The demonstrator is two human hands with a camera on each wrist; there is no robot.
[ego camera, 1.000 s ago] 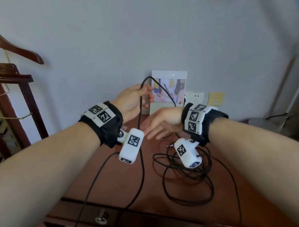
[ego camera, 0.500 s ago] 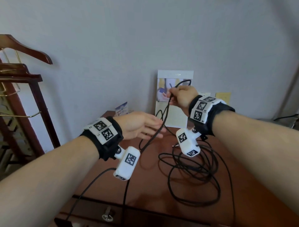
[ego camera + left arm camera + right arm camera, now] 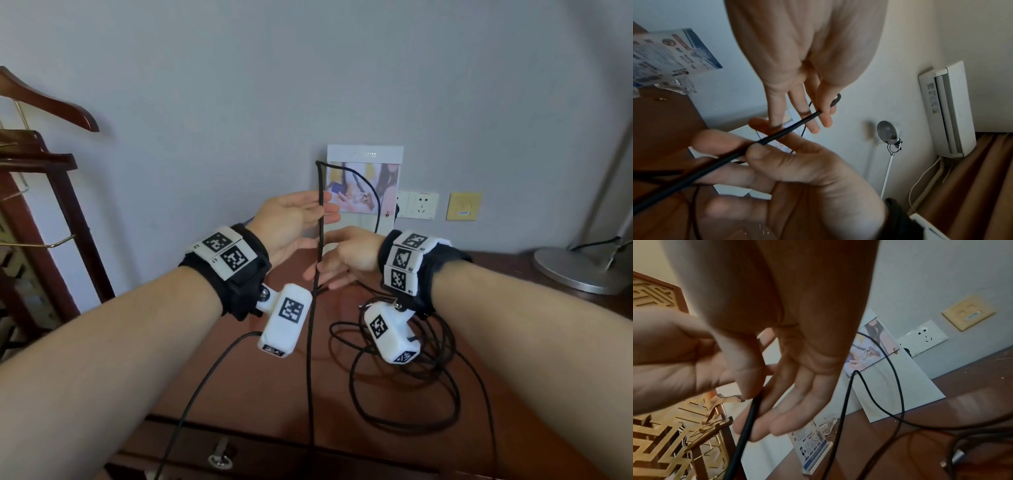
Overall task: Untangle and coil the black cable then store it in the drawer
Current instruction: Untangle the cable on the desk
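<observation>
In the head view, the left hand (image 3: 291, 222) is flat, fingers straight, against the upright cable (image 3: 319, 185), while the right hand (image 3: 346, 257) sits lower on it, grip hidden, and the rest lies tangled on the table (image 3: 239, 394) above the drawer (image 3: 267, 452). Left wrist view: the right hand pinches the cable between thumb and fingers. Right wrist view's pretty blurry, with a small card (image 3: 812, 444) standing behind the fingers.

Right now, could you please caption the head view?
Cable held upright between left hand and right hand, tangle on the desk below.
</observation>
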